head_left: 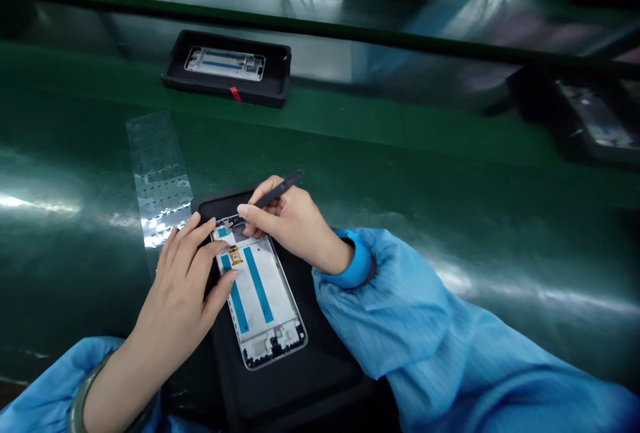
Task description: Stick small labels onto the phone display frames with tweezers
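Observation:
A silver phone frame (257, 306) with two blue adhesive strips and a small gold flex cable (235, 256) lies in a black tray (300, 380). My right hand (285, 216) pinches black tweezers (280, 190), held slanted over the frame's upper end; their tips are hidden by the fingers. My left hand (185, 280) rests along the frame's upper left side, fingers stretched and apart. Its fingertips touch the frame's edge and lie close to the flex cable.
A clear plastic sheet (160, 180) with rows of small marks lies left of the tray. Further back, another black tray (175, 73) with a red tag holds a second phone frame (225, 63). A blurred tray (575, 133) stands at far right, below a shelf edge (320, 30).

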The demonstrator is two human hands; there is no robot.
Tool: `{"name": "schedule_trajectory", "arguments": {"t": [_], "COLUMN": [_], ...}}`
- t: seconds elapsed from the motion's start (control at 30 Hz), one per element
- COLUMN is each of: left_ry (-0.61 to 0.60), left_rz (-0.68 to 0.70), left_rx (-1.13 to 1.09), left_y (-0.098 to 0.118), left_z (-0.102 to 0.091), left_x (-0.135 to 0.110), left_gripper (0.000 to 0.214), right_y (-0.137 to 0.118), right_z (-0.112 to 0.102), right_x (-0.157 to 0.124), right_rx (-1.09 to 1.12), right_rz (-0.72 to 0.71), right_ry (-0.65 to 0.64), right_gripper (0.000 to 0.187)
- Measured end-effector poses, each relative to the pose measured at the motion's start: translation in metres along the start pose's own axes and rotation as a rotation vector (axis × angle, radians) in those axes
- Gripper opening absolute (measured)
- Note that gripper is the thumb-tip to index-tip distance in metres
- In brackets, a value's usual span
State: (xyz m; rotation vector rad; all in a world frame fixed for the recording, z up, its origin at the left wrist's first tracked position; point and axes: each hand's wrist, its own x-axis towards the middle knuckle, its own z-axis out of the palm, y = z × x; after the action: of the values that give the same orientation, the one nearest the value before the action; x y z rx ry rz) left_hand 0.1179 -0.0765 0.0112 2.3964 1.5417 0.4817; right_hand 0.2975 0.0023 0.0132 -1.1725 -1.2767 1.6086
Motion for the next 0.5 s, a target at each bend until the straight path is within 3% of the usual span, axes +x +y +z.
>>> {"name": "schedule_trajectory", "arguments": {"t": [0.5], "left_ry": [0.009], "left_rz": [0.008], "left_rx": [0.033], "left_y": [0.0027], "left_z": [-0.0016], "left_x": [0.0007], "left_gripper": [0.028], "right_y": [0.0009], "right_z": [0.0002], "right_x": [-0.0002], "right_rx": [-0.074], "right_rz": [-0.026], "right_ry": [-0.01], "right_gripper": [0.022]}}
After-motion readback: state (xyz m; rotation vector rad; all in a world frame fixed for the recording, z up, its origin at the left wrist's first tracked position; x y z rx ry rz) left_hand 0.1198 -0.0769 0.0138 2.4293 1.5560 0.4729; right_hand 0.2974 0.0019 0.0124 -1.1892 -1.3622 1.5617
